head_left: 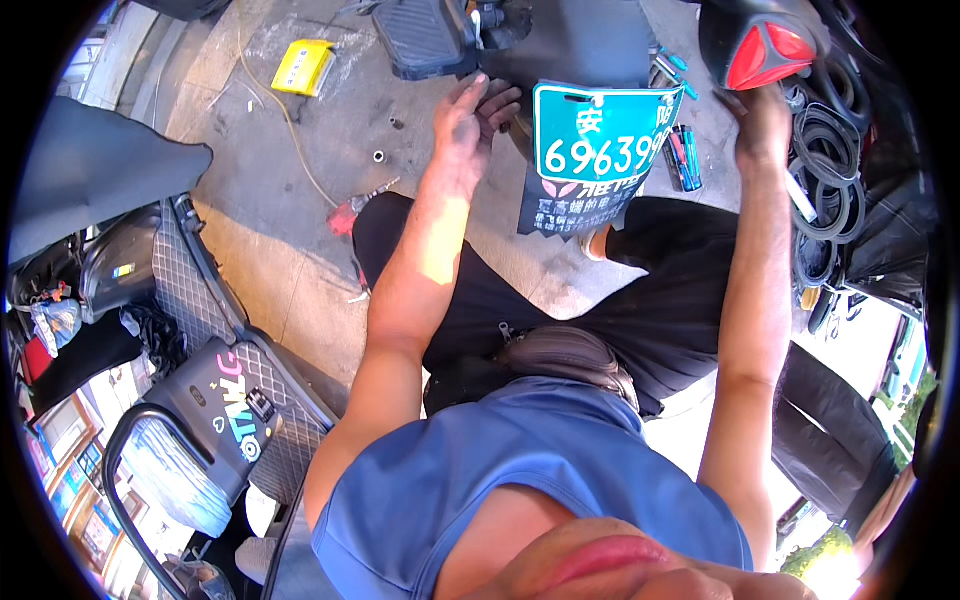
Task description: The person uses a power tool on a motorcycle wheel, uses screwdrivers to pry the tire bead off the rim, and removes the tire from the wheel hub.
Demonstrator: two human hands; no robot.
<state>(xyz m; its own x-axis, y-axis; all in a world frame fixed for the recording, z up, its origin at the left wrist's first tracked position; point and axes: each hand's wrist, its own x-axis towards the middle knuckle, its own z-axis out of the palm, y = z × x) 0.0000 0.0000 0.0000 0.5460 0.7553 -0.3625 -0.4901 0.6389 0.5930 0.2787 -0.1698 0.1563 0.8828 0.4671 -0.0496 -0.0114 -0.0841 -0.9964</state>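
My left hand (468, 128) is raised left of a teal licence plate (610, 110), its dirt-blackened fingers apart and holding nothing I can see. Its fingertips come close to a dark ribbed part (425, 38) at the top. Below the plate hangs a black mudguard flap (570, 205) with printing on it. On the other side, my right hand (764, 125) reaches up under a red tail light (768, 58). Most of its fingers are hidden there, so I cannot tell whether they grip anything.
A yellow packet (303, 68) and a red-handled tool (347, 215) lie on the grey ground to the left. Right of the plate are several blue-and-red cylinders (686, 158). Black rubber loops (828, 150) hang at far right; a black scooter (215, 400) stands at lower left.
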